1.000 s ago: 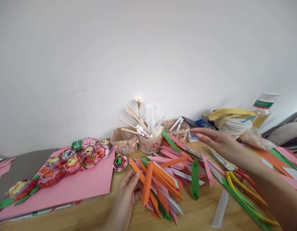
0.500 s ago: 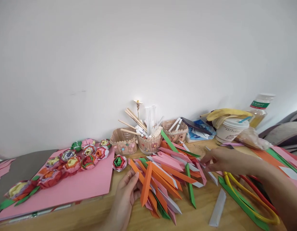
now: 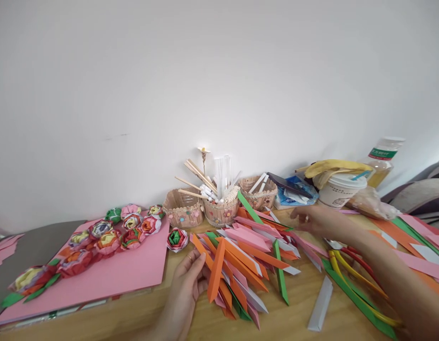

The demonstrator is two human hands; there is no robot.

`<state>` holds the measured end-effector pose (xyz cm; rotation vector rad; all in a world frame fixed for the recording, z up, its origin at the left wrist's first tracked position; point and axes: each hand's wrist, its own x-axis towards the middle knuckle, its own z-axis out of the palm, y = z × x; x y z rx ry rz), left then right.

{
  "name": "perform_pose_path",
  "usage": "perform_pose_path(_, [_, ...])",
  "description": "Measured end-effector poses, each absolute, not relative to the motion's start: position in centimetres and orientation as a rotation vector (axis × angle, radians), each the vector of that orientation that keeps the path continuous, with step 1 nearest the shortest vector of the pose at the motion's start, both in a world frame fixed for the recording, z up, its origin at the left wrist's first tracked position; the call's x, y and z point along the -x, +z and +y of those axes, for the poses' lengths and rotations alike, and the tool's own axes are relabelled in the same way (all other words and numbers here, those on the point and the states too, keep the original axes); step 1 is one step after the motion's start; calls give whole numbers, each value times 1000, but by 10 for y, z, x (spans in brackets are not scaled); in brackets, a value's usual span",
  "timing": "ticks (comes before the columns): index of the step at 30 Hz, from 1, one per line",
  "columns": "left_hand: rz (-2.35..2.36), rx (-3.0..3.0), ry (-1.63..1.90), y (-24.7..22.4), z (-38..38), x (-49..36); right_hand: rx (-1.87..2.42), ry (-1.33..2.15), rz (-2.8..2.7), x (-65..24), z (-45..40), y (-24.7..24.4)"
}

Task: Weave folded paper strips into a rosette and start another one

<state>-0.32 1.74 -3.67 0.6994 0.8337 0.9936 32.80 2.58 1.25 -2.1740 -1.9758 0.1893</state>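
Folded paper strips in orange, pink, green and white form a loose pile (image 3: 248,251) at the middle of the table. My left hand (image 3: 189,279) is closed at the pile's left edge, thumb and finger on the ends of orange strips (image 3: 215,270). Above the pile's right end hovers my right hand (image 3: 308,219), fingers bent and slightly blurred; whether it holds anything is hard to see. A single white folded strip (image 3: 320,304) lies apart to the right, beside scissors with yellow and red handles (image 3: 358,284) on a green strip (image 3: 379,322).
Three small baskets (image 3: 184,213) stand along the wall, the middle one full of sticks. Paper flowers (image 3: 107,241) sit on pink paper (image 3: 141,270) at left. A lidded cup (image 3: 338,192), banana peel (image 3: 333,166), bottle (image 3: 383,161) and flat paper strips (image 3: 422,246) are at right.
My right hand has moved up and slightly left, away from the pale strips at the pile's right end, which have shifted. My left hand stays in place.
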Motion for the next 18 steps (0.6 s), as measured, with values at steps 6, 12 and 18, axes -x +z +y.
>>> perform_pose_path(6, [814, -724, 998, -37, 17, 5, 2104, 94, -1582, -343, 22, 34])
perform_pose_path(12, [820, -722, 1001, -38, 17, 5, 1855, -211, -1128, -336, 24, 46])
perform_pose_path(18, [826, -722, 991, -36, 17, 4, 1752, -422, -1011, -333, 49, 69])
